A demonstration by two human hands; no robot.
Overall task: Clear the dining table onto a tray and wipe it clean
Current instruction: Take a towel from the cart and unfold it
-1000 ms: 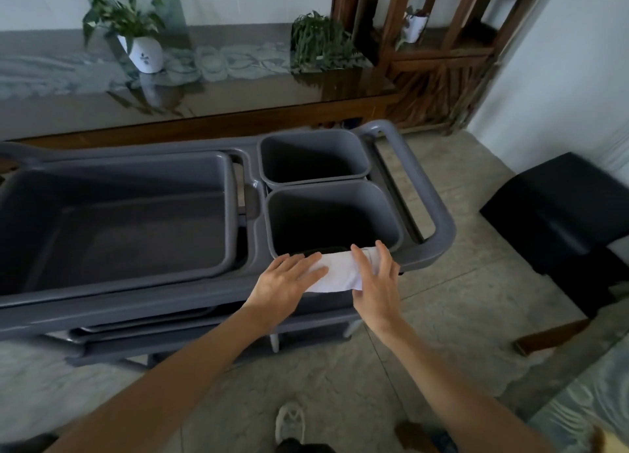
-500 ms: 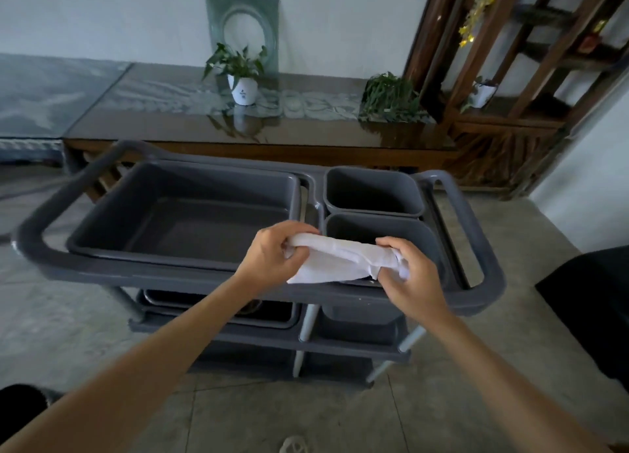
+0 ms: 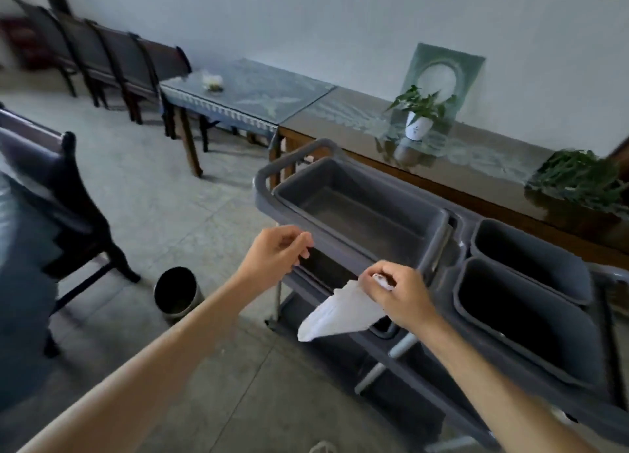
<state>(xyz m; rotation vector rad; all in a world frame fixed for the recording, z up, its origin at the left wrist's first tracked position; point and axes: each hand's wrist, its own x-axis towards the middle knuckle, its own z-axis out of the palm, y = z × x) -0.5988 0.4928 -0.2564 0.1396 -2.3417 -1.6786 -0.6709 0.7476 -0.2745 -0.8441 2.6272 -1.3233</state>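
Note:
A white cloth point(image 3: 340, 311) hangs from my right hand point(image 3: 396, 294), which grips its upper end in curled fingers in front of the grey cart point(image 3: 265, 180). My left hand point(image 3: 277, 253) is off the cloth, to its left, fingers loosely curled with nothing in them, near the front rim of the cart's large grey tub point(image 3: 360, 210). Two smaller grey bins point(image 3: 531, 302) sit in the cart to the right. The dining table's blue edge point(image 3: 20, 282) shows at the far left.
A dark chair point(image 3: 64, 193) stands at the left, a small round bin point(image 3: 177, 294) on the floor beside it. Behind the cart runs a long glass-topped sideboard point(image 3: 340, 112) with a potted plant point(image 3: 420, 118) and more greenery point(image 3: 578, 176). Several chairs point(image 3: 112, 57) line the far wall.
My left hand has let go of the cloth, which now hangs from the right hand alone. The view has swung left, away from the cart towards the chair.

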